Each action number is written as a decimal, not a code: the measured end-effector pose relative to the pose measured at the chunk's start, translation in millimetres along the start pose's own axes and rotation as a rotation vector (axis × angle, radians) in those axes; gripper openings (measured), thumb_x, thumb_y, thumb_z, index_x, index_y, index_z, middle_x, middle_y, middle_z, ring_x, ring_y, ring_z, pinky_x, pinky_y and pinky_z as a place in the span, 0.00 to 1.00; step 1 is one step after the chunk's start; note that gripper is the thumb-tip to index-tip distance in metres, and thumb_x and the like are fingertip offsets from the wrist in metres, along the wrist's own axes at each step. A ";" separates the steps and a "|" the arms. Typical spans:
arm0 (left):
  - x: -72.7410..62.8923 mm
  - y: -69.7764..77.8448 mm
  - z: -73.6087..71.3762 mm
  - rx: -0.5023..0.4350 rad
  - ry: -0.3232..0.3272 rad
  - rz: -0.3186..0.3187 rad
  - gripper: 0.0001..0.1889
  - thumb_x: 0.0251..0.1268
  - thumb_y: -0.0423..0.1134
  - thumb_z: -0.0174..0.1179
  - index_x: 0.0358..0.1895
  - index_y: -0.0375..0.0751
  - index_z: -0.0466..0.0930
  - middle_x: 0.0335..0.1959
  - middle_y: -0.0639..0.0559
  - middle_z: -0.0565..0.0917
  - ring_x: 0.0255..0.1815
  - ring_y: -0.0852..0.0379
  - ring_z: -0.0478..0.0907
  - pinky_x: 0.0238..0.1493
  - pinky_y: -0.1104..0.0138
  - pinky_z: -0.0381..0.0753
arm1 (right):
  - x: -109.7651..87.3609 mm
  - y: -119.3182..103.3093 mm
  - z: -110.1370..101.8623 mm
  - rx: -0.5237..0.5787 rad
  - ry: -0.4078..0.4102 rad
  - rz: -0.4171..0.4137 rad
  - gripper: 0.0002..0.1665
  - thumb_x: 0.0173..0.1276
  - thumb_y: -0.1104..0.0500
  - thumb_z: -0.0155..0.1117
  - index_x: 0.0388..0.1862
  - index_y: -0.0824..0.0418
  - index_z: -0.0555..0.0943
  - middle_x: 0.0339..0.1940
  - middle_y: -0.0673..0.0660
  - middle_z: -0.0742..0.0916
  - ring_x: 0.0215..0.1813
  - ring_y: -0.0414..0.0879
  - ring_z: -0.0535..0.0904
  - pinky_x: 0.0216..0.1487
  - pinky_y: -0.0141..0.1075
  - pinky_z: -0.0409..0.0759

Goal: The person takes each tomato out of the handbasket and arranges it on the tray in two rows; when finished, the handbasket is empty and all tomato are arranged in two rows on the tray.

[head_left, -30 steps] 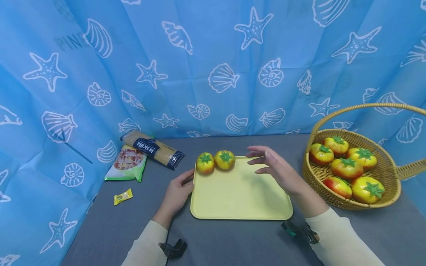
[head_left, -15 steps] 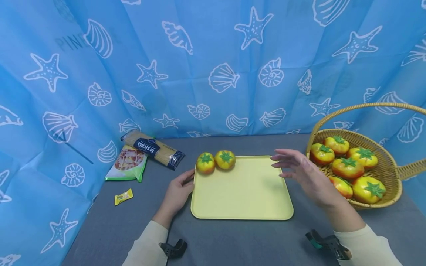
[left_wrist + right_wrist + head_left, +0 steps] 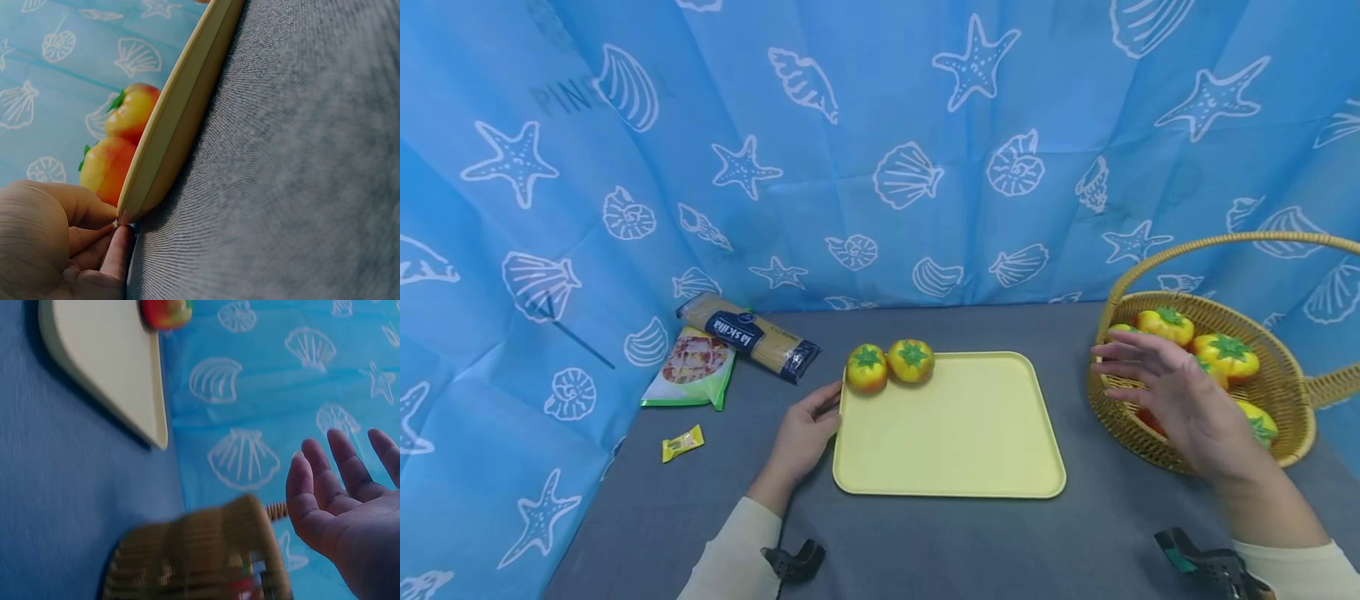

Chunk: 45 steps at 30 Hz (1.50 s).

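Fingers [image 3: 94, 209] of the left hand [image 3: 802, 435] pinch the rim of the yellow tray [image 3: 951, 437] at its left side, just beside two fruits; those of the right hand [image 3: 1187, 408] are parted and loosely bent, released from any hold, above the wicker basket [image 3: 1287, 392]. That basket stands on the grey table [image 3: 1000, 550] to the right of the tray, its handle arching overhead, more red-and-yellow fruits [image 3: 1225, 357] inside, some hidden by the right hand. Its tray neighbour lies on the table, long axis running left to right across the person's front, short sides pointing toward the blue curtain [image 3: 850, 150]. Left of the tray, a pasta packet [image 3: 752, 333] slants over a green-and-white packet [image 3: 688, 371]. At the tray's far left corner sit the near fruit [image 3: 867, 368] and its companion fruit [image 3: 912, 361], side by side, green leaves up. Smallest is the yellow sachet [image 3: 682, 443], nearer the person. Only the left wrist view shows fingers on both faces of the rim; the right wrist view adds the palm and the basket's blurred outer wall.
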<state>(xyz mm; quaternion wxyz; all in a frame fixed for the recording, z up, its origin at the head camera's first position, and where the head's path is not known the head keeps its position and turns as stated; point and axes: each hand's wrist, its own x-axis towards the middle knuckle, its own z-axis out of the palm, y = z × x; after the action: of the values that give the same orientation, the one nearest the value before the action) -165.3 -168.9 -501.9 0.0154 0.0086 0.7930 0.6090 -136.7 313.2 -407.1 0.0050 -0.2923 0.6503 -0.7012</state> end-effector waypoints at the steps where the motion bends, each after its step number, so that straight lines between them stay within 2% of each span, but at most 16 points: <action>1: 0.1 -0.7 0.0 -0.004 -0.001 -0.002 0.27 0.77 0.25 0.59 0.77 0.30 0.75 0.70 0.34 0.81 0.67 0.40 0.82 0.67 0.55 0.83 | -2.5 0.6 -4.8 0.003 0.014 0.000 0.36 0.92 0.51 0.23 0.86 0.70 0.59 0.76 0.66 0.75 0.73 0.53 0.75 0.64 0.37 0.82; 4: 0.4 -3.1 0.0 -0.012 -0.002 -0.006 0.27 0.77 0.26 0.59 0.77 0.31 0.75 0.71 0.35 0.80 0.68 0.41 0.82 0.67 0.55 0.82 | -8.1 -1.9 -14.7 -0.006 0.058 0.013 0.36 0.93 0.50 0.26 0.87 0.71 0.57 0.76 0.65 0.75 0.74 0.52 0.74 0.64 0.36 0.81; 10: 0.9 -5.2 0.1 -0.005 0.000 -0.009 0.27 0.78 0.27 0.60 0.77 0.33 0.75 0.71 0.36 0.81 0.68 0.42 0.82 0.67 0.55 0.82 | -17.2 -4.6 -28.4 -0.004 0.231 0.048 0.36 0.94 0.48 0.33 0.86 0.71 0.58 0.77 0.63 0.76 0.72 0.50 0.74 0.64 0.32 0.80; 16: 1.5 -5.3 -0.7 -0.011 -0.001 -0.008 0.27 0.78 0.26 0.60 0.77 0.33 0.75 0.71 0.36 0.80 0.67 0.42 0.82 0.67 0.54 0.83 | -28.0 12.6 -52.7 0.004 0.277 0.032 0.31 0.95 0.54 0.32 0.86 0.66 0.63 0.76 0.58 0.77 0.70 0.49 0.76 0.61 0.32 0.83; 21: 1.9 -4.8 -0.6 -0.008 -0.004 -0.010 0.27 0.78 0.26 0.60 0.77 0.34 0.76 0.71 0.37 0.81 0.67 0.42 0.82 0.66 0.55 0.83 | -34.4 20.0 -58.0 -0.093 0.354 0.078 0.27 0.94 0.58 0.35 0.81 0.59 0.72 0.70 0.53 0.81 0.65 0.42 0.80 0.56 0.27 0.83; 24: 1.6 -3.9 -0.6 -0.009 -0.008 -0.009 0.27 0.78 0.26 0.59 0.77 0.33 0.75 0.71 0.36 0.80 0.67 0.42 0.82 0.67 0.55 0.83 | -34.3 20.4 -58.0 -0.240 0.337 0.132 0.26 0.94 0.57 0.35 0.80 0.50 0.73 0.68 0.48 0.81 0.62 0.37 0.81 0.54 0.23 0.82; 29: -0.4 -1.6 -0.9 -0.011 -0.012 -0.002 0.27 0.78 0.27 0.59 0.77 0.31 0.74 0.71 0.34 0.80 0.68 0.40 0.81 0.67 0.54 0.82 | -31.5 20.7 -58.8 -0.513 0.273 0.194 0.27 0.93 0.55 0.33 0.82 0.44 0.68 0.67 0.44 0.79 0.61 0.33 0.80 0.54 0.21 0.81; 36: 1.0 -4.9 -0.8 0.013 -0.007 -0.024 0.27 0.78 0.27 0.60 0.78 0.34 0.75 0.71 0.37 0.80 0.68 0.42 0.82 0.67 0.55 0.83 | -32.4 20.6 -59.4 -0.560 0.196 0.240 0.26 0.93 0.58 0.34 0.77 0.39 0.73 0.64 0.35 0.81 0.59 0.29 0.80 0.52 0.21 0.81; 38: 1.1 -4.7 -0.4 0.017 -0.005 -0.029 0.27 0.78 0.28 0.60 0.78 0.35 0.75 0.71 0.38 0.81 0.68 0.43 0.82 0.66 0.55 0.83 | -32.8 19.6 -59.6 -0.585 0.173 0.266 0.25 0.93 0.59 0.36 0.75 0.43 0.75 0.63 0.32 0.81 0.58 0.27 0.80 0.52 0.20 0.79; 40: 1.0 -4.4 -0.1 0.016 -0.006 -0.026 0.27 0.78 0.28 0.60 0.78 0.34 0.75 0.71 0.38 0.80 0.68 0.43 0.82 0.66 0.55 0.83 | -32.7 18.3 -59.8 -0.629 0.144 0.290 0.23 0.93 0.60 0.40 0.76 0.54 0.76 0.63 0.30 0.79 0.58 0.24 0.78 0.51 0.18 0.76; 42: 1.0 -4.1 -0.1 0.010 -0.007 -0.024 0.27 0.78 0.27 0.60 0.78 0.33 0.75 0.71 0.37 0.80 0.68 0.43 0.81 0.67 0.55 0.83 | -31.5 17.5 -58.9 -0.673 0.120 0.322 0.22 0.91 0.60 0.46 0.76 0.64 0.74 0.64 0.31 0.79 0.59 0.23 0.75 0.49 0.17 0.74; 45: 0.9 -3.5 -0.4 0.006 -0.004 -0.013 0.27 0.78 0.26 0.60 0.77 0.32 0.75 0.72 0.36 0.80 0.68 0.42 0.81 0.68 0.54 0.82 | -28.9 16.8 -56.6 -0.731 0.084 0.366 0.24 0.89 0.59 0.53 0.75 0.71 0.73 0.65 0.38 0.80 0.59 0.22 0.73 0.49 0.18 0.75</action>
<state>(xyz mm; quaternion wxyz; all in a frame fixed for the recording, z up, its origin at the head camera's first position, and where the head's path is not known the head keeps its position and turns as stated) -166.2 -170.2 -505.2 0.0213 0.0047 0.7948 0.6064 -142.6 373.3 -433.3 -0.0009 -0.1255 0.8975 -0.4229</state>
